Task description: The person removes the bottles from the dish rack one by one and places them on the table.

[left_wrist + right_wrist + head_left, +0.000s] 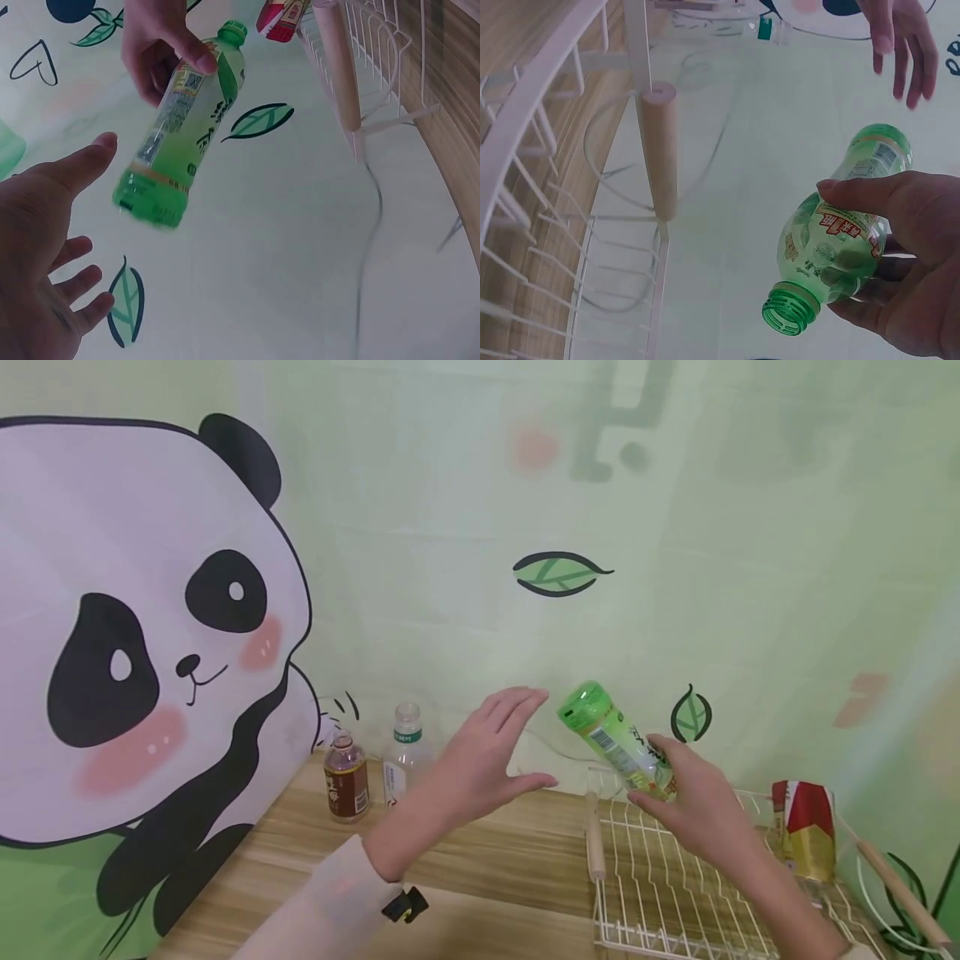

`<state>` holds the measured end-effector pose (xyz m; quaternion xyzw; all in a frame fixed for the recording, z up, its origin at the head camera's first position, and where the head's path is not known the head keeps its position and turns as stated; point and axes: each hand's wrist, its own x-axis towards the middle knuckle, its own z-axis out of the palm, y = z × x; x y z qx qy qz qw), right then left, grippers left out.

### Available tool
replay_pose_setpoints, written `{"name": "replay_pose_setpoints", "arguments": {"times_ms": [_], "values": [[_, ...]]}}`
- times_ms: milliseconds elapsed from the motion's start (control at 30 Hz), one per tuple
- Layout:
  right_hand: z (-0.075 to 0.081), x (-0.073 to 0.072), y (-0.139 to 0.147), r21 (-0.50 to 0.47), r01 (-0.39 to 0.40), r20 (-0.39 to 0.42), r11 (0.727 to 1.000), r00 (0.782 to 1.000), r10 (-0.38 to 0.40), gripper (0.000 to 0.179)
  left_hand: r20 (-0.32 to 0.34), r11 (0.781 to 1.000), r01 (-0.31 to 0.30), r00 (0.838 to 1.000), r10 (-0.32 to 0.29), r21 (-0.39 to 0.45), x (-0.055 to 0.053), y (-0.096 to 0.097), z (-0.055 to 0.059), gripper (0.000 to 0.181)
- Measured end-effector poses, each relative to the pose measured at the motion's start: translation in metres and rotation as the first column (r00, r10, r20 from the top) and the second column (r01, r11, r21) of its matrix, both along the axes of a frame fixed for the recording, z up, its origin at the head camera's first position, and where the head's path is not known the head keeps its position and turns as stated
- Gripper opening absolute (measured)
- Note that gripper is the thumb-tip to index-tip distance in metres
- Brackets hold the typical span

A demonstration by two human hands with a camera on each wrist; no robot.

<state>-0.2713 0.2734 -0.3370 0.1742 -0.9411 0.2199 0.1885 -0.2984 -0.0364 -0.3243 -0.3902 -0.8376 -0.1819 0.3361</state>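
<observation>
My right hand (701, 802) grips a green plastic bottle (615, 739) near its neck end, above the wire basket. The bottle tilts, its base pointing up and left toward the other hand. In the right wrist view the thumb and fingers wrap the bottle (832, 247), whose threaded neck (790, 309) has no cap on it. My left hand (491, 756) is held up left of the bottle's base, fingers extended and thumb apart, touching nothing. The left wrist view shows a gap between this hand (37, 247) and the bottle (180, 135).
A white wire basket with wooden handles (595, 839) stands on the wooden table (487, 877) at the right. A red and gold packet (810, 831) is at its right side. A brown-labelled bottle (347, 785) and a clear bottle (406, 752) stand at the back left, before a panda-print backdrop (450, 527).
</observation>
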Motion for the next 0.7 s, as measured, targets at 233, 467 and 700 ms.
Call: {"name": "replay_pose_setpoints", "arguments": {"times_ms": [233, 467, 700], "values": [[-0.006, 0.005, -0.021, 0.105, -0.093, -0.081, 0.99, 0.992, 0.101, 0.08, -0.086, 0.989, 0.082, 0.992, -0.094, -0.127, -0.001, 0.02, 0.005, 0.095], [-0.009, 0.012, -0.039, 0.221, -0.137, -0.17, 0.966, 0.97, 0.177, 0.077, -0.082, 0.947, 0.02, 0.995, -0.048, -0.319, 0.001, 0.032, 0.005, 0.091], [-0.013, 0.015, -0.042, 0.208, -0.161, -0.223, 0.965, 0.953, 0.207, 0.076, -0.033, 0.904, -0.102, 0.995, 0.098, -0.415, 0.002, 0.037, -0.006, 0.081]]}}
